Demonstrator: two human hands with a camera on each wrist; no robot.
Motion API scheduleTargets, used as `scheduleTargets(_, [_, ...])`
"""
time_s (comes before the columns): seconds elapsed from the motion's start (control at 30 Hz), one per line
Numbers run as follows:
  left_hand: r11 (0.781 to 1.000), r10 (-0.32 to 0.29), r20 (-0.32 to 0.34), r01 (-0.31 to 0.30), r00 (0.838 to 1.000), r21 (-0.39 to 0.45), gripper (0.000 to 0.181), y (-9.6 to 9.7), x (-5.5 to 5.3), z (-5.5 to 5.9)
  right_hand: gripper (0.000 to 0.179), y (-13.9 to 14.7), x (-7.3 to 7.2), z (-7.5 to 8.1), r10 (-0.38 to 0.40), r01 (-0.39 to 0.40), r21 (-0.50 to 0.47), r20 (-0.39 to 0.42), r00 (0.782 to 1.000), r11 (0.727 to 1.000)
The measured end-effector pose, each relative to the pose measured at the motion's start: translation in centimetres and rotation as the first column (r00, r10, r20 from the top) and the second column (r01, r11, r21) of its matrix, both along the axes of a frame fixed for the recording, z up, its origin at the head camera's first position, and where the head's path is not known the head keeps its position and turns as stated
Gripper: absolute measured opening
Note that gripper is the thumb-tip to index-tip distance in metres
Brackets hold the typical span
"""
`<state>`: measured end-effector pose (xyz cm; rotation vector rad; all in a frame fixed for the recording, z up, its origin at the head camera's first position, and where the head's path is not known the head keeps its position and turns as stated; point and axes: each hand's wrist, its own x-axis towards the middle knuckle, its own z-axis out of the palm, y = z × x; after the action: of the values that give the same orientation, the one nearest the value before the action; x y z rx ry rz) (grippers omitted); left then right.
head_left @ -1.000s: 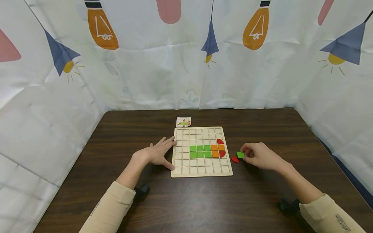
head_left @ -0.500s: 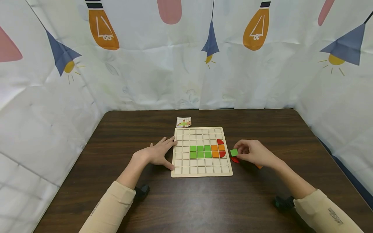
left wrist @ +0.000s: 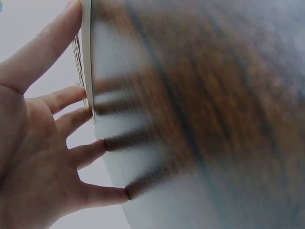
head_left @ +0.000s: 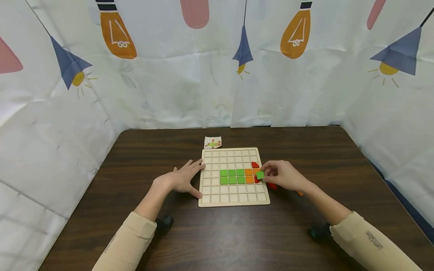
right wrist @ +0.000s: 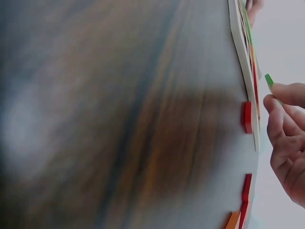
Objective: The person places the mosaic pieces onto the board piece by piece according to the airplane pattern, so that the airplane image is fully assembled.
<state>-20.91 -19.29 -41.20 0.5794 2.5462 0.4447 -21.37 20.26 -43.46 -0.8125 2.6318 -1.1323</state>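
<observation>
A pale wooden grid board (head_left: 234,197) lies on the dark table. Green squares (head_left: 232,176), orange squares (head_left: 249,175) and two red round-edged pieces (head_left: 255,165) sit in its cells. My left hand (head_left: 181,178) is spread at the board's left side, with thumb and fingertips at its edge. Between thumb and fingers, my right hand (head_left: 286,176) pinches a green square tile (head_left: 260,175) over the board's right side. The tile partly covers an orange square and the lower red piece. In the right wrist view the held green tile (right wrist: 269,81) shows edge-on, raised above the table.
Right of the board lie a red piece (head_left: 272,186) and an orange piece (head_left: 300,193), partly behind the right hand. The right wrist view shows another red piece (right wrist: 246,191) on the table. A small picture card (head_left: 213,142) lies behind the board. Patterned white cloth (head_left: 190,90) surrounds the table.
My right hand has carried the green tile leftward, from beside the red piece on the table to over the board's right side. The left hand has stayed at the board's edge.
</observation>
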Motion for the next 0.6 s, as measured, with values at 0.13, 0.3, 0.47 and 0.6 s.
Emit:
scheduleTargets(0.13, [1.0, 0.003, 0.0, -0.003, 1.0, 0.003, 0.107, 0.0, 0.0, 0.0, 0.022, -1.2, -0.3, 0.2, 0.003, -0.003, 0.009, -0.007, 1.0, 1.0])
scheduleTargets(0.3, [1.0, 0.004, 0.001, -0.004, 1.0, 0.003, 0.108, 0.1, 0.1, 0.1, 0.022, -2.6, -0.5, 0.3, -0.004, 0.004, 0.002, 0.004, 1.0, 1.0])
scheduleTargets(0.47, [1.0, 0.001, 0.0, -0.001, 1.0, -0.003, 0.108, 0.1, 0.2, 0.2, 0.022, -3.8, -0.5, 0.3, 0.026, -0.026, 0.0, -0.019, 0.999, 1.0])
scheduleTargets(0.6, [1.0, 0.003, 0.002, -0.003, 1.0, 0.0, 0.108, 0.1, 0.2, 0.2, 0.022, -4.6, -0.5, 0.5, 0.06, -0.06, 0.014, -0.046, 0.997, 0.998])
